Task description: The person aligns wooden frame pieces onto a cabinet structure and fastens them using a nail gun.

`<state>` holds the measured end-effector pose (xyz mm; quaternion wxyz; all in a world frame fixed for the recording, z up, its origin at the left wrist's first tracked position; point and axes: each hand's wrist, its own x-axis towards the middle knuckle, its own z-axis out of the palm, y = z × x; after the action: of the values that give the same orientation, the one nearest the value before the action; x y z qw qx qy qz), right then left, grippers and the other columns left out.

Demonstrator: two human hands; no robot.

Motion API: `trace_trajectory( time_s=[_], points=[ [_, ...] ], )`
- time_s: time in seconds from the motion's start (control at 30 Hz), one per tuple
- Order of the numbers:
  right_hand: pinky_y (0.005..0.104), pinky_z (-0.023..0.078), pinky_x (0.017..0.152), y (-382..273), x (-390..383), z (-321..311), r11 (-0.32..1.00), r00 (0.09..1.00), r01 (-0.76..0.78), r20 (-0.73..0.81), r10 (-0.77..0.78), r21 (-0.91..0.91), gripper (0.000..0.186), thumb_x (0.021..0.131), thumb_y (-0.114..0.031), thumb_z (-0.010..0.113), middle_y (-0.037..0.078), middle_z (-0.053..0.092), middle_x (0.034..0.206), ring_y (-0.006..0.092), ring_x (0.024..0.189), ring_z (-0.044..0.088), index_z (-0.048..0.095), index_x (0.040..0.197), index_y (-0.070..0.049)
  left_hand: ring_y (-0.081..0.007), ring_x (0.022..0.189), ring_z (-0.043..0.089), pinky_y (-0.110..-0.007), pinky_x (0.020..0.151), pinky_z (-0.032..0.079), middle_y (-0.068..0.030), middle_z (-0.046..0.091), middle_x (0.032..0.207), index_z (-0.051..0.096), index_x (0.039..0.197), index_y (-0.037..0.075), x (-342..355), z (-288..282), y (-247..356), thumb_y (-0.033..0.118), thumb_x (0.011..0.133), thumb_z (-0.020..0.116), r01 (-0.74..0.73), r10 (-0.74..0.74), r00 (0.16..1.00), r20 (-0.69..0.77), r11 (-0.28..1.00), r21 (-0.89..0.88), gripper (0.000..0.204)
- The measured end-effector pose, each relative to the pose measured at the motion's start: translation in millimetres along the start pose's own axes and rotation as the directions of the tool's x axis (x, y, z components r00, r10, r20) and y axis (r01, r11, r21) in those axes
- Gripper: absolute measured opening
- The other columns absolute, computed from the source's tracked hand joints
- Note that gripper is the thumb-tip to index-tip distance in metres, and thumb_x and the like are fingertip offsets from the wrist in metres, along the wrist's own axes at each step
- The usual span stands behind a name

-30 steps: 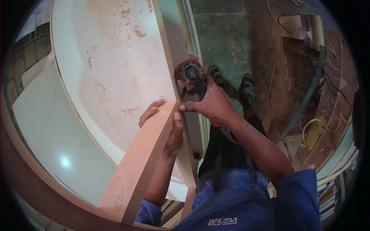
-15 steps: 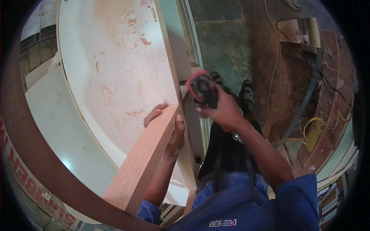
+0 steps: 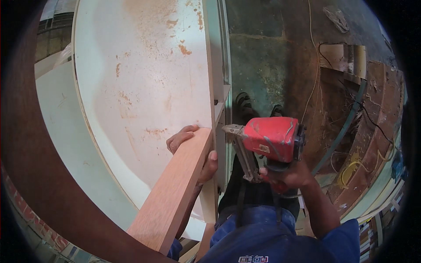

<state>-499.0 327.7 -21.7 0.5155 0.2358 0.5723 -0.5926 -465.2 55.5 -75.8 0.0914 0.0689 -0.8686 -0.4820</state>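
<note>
My left hand (image 3: 182,137) wraps round the far end of a long reddish-brown wooden beam (image 3: 173,188), fingers on its left side and thumb on its right. The beam slants across a white panel (image 3: 158,79), its end close to the panel's right edge. On the right, my right hand (image 3: 291,176) is closed round the grip of a red nail gun (image 3: 269,136). The gun's metal nose points left toward the beam's end, with a small gap between them. Its slim magazine angles down toward my lap. The trigger finger cannot be made out clearly.
A pale green-white board (image 3: 63,114) lies left of the panel. A dark curved bar (image 3: 57,179) crosses the lower left. Beyond my feet (image 3: 244,104), a thin cable (image 3: 312,83) runs over the floor. Boards and a brown wooden piece (image 3: 377,114) stand at the right.
The nail gun has swung round so its side shows and its nose points left; my right hand moved lower and rightward. My left hand keeps its hold on the beam. The view shifted slightly.
</note>
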Motion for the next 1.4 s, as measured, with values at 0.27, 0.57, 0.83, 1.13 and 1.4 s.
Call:
trace_trajectory(
  time_s=[0.27,0.57,0.83,1.13,1.4],
  points=[
    [0.0273,0.047,0.047,18,-11,32,0.897,0.998,-0.004,0.051,-0.021,0.441,0.036,0.087,-0.005,0.081,0.002,0.064,0.073,0.0085,0.055,0.058,0.059,0.116,-0.004,-0.0277,0.116,0.050,-0.044,0.101,0.040,-0.0197,0.061,0.121,0.046,0.124,0.008,-2,1,-1,0.078,0.084,0.061,0.028,-0.028,1.000,0.002,0.999,-0.046,0.081],
    [0.0320,0.055,0.067,27,-15,46,0.985,0.997,-0.072,0.040,0.067,0.156,0.044,0.086,-0.014,0.083,0.008,0.069,0.097,0.0155,0.077,0.066,0.059,0.122,-0.004,-0.0291,0.116,0.050,-0.044,0.102,0.038,-0.0197,0.062,0.121,0.046,0.126,0.009,-1,2,0,0.077,0.080,0.067,0.038,-0.038,0.999,-0.006,0.998,-0.049,0.085],
    [0.0423,0.051,0.098,19,-16,51,0.996,0.998,-0.039,0.054,0.043,-0.085,0.050,0.084,-0.021,0.081,0.011,0.067,0.121,0.0288,0.112,0.066,0.061,0.127,-0.006,-0.0286,0.116,0.050,-0.043,0.103,0.038,-0.0197,0.062,0.123,0.047,0.126,0.009,-3,-1,-1,0.074,0.077,0.071,0.054,-0.055,0.998,-0.004,0.997,-0.058,0.085],
    [0.0286,0.038,0.040,39,-8,61,0.845,0.863,0.497,0.008,-0.506,-0.199,0.020,0.095,-0.019,0.076,0.000,0.056,0.058,0.0097,0.047,0.053,0.061,0.089,-0.006,-0.0290,0.115,0.050,-0.043,0.102,0.038,-0.0205,0.062,0.123,0.047,0.128,0.010,-4,0,-1,0.073,0.076,0.074,0.045,-0.046,0.999,-0.003,0.995,-0.084,0.086],
    [0.0392,0.046,0.072,42,-13,58,0.925,0.943,0.332,0.080,-0.323,-0.185,0.025,0.089,-0.024,0.077,0.006,0.064,0.093,0.0245,0.084,0.061,0.065,0.106,-0.010,-0.0301,0.117,0.049,-0.045,0.103,0.041,-0.0223,0.058,0.126,0.045,0.131,0.009,-6,-2,-7,0.064,0.072,0.081,0.040,-0.038,0.999,0.017,0.996,-0.081,0.088]
  ],
)
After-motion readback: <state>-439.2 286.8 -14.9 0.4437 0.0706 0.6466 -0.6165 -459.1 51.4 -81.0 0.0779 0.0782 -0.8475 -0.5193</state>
